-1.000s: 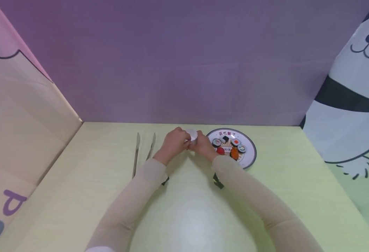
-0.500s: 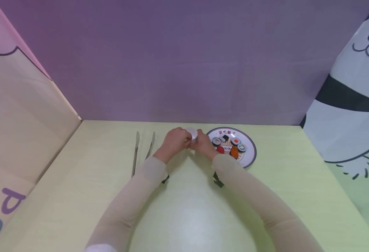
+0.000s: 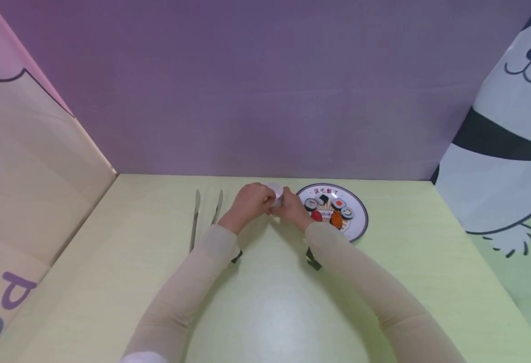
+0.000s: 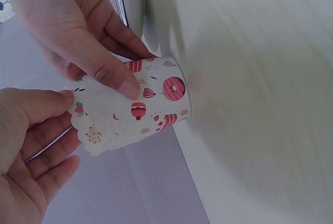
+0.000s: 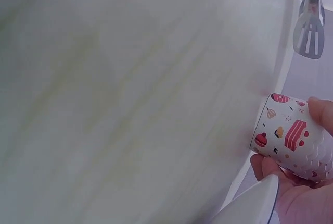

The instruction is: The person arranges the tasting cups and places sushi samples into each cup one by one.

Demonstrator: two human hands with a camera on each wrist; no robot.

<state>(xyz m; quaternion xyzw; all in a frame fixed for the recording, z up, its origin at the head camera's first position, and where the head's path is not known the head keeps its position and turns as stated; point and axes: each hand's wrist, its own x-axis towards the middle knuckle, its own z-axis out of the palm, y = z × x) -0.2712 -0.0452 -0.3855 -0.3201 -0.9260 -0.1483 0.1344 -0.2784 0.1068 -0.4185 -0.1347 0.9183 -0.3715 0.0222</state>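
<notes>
A stack of white paper baking cups (image 4: 151, 96), printed with cakes and doughnuts, stands at the far middle of the table, scalloped rims up. My right hand (image 3: 292, 207) grips its side; in the right wrist view the thumb (image 5: 321, 113) lies on one side and fingers (image 5: 268, 166) on the other. At the rim, my left hand (image 3: 249, 204) pinches the scalloped edge, its thumb (image 4: 49, 104) on the paper and other fingers half curled below. The base is close against the tabletop. From the head, the hands cover most of the stack.
Right of the hands, a round dark-rimmed plate (image 3: 359, 222) carries several sushi pieces (image 3: 339, 203). Metal tongs (image 3: 195, 219) with a slotted end lie left of the left hand. A purple backdrop (image 3: 265, 101) rises behind the table (image 3: 270, 302).
The left fingers have shifted slightly at the rim, and a little more of the white cup shows between the hands. Plate and tongs have stayed put.
</notes>
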